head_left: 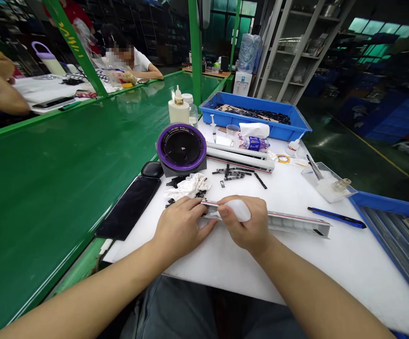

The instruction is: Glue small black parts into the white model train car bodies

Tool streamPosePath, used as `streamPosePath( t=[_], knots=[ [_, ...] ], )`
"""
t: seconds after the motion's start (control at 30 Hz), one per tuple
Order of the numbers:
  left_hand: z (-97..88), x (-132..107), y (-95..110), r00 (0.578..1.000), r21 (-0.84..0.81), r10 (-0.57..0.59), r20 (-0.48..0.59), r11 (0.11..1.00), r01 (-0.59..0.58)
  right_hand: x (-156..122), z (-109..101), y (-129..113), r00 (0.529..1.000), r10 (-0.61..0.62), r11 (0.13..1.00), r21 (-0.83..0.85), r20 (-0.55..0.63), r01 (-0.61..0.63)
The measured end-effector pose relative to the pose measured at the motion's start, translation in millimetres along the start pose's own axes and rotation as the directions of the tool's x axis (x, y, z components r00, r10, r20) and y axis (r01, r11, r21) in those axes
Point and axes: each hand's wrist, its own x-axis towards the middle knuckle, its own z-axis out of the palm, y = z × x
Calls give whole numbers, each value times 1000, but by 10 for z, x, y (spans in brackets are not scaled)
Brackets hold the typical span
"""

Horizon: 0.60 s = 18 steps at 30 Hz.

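Hands work in the middle of the frame. Left hand [181,227] grips a white bar [296,221], fingers pressed together. Right hand [248,229] pinches a white bottle [238,209] over it.

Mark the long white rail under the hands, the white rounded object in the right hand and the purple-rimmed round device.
long white rail [296,222]: head view, bare stretch toward its right end.
white rounded object [239,209]: head view, its rounded body.
purple-rimmed round device [181,147]: head view, dark centre.
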Motion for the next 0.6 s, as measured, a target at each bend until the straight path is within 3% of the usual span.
streamPosePath(
  t=[0.6],
  knots=[
    [17, -2, -9, 1000, -3, 6, 2, 1000, -6, -23, 36, 9, 999, 34, 999, 14, -4, -34]
  ],
)
